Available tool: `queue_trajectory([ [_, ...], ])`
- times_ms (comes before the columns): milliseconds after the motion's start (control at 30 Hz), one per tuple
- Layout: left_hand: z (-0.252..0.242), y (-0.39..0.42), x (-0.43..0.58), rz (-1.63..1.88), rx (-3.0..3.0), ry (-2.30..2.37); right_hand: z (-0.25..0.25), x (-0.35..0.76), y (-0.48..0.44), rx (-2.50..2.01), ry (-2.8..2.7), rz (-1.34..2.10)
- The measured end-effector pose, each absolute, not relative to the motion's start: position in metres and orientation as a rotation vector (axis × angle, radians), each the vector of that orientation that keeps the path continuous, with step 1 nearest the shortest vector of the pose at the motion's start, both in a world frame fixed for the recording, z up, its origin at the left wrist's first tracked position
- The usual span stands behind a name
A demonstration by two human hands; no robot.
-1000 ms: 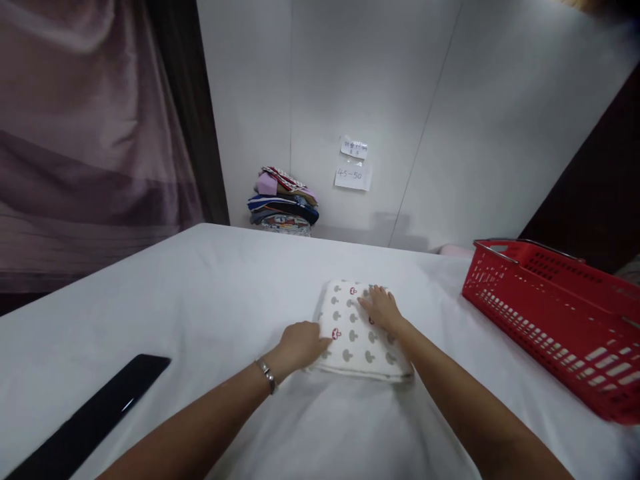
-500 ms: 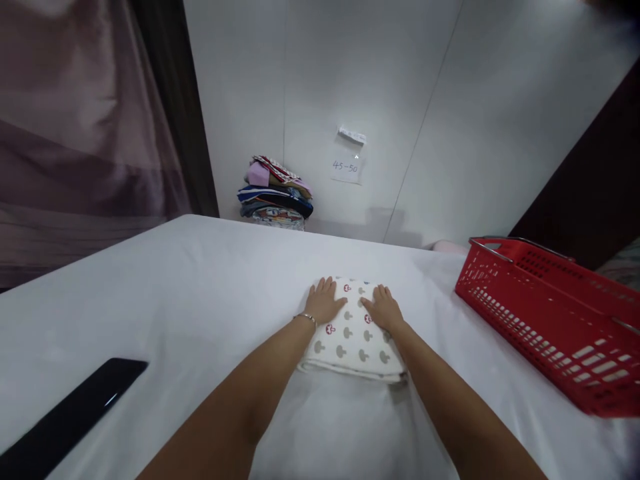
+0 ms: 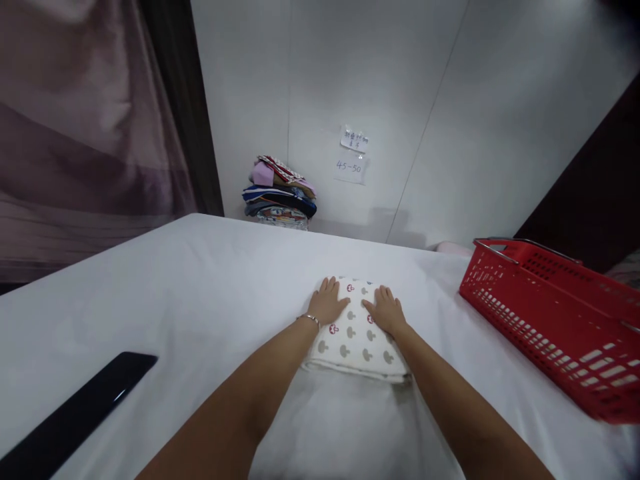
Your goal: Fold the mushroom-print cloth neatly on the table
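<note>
A folded white cloth (image 3: pixel 356 340) printed with grey and red mushroom shapes lies on the white-covered table (image 3: pixel 240 267). My left hand (image 3: pixel 327 303), with a bracelet at the wrist, rests flat on the cloth's far left part, fingers spread. On the far right part lies my right hand (image 3: pixel 386 310), also flat with its fingers apart. Between the two thumbs a strip of the printed fabric shows. The cloth's folded edge faces me.
A red plastic basket (image 3: pixel 555 320) stands at the right. The black flat object (image 3: pixel 80 413) lies at the near left. Folded fabrics (image 3: pixel 280 193) are stacked beyond the far edge, beside a wall with paper notes (image 3: pixel 350 167). A pinkish curtain (image 3: pixel 80 133) hangs at the left.
The whole view has shifted slightly, with things appearing a little further right. Both hands remain flat on the cloth in nearly the same place.
</note>
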State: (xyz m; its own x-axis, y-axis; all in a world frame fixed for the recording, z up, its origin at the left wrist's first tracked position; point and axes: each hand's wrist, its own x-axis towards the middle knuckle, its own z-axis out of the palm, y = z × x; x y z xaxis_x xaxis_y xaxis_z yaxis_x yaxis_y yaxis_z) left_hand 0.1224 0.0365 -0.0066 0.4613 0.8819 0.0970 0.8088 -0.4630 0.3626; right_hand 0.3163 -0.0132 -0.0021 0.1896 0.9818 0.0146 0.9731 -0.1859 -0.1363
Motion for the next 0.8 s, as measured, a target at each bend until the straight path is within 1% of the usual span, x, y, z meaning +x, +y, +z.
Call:
queue_trajectory([
  [133,-0.005,0.035,0.121,0.447,2.416,1.424,-0.004,0.316,-0.015,-2.299,-1.929,0.158],
  [300,0.002,0.017,0.104,0.527,2.162,1.576,-0.007,0.325,-0.025,-2.159,-1.823,0.257],
  [433,0.007,-0.006,0.082,0.556,2.029,1.576,-0.019,0.333,-0.053,-2.067,-1.498,0.444],
  [533,0.009,-0.017,0.072,0.507,1.892,1.578,-0.024,0.332,-0.079,-1.95,-1.338,0.55],
  [667,0.006,-0.024,0.067,0.443,1.737,1.513,-0.017,0.321,-0.111,-1.896,-1.204,0.674],
  [800,-0.003,-0.029,0.065,0.503,1.632,1.399,-0.01,0.31,-0.138,-1.919,-1.118,0.756],
])
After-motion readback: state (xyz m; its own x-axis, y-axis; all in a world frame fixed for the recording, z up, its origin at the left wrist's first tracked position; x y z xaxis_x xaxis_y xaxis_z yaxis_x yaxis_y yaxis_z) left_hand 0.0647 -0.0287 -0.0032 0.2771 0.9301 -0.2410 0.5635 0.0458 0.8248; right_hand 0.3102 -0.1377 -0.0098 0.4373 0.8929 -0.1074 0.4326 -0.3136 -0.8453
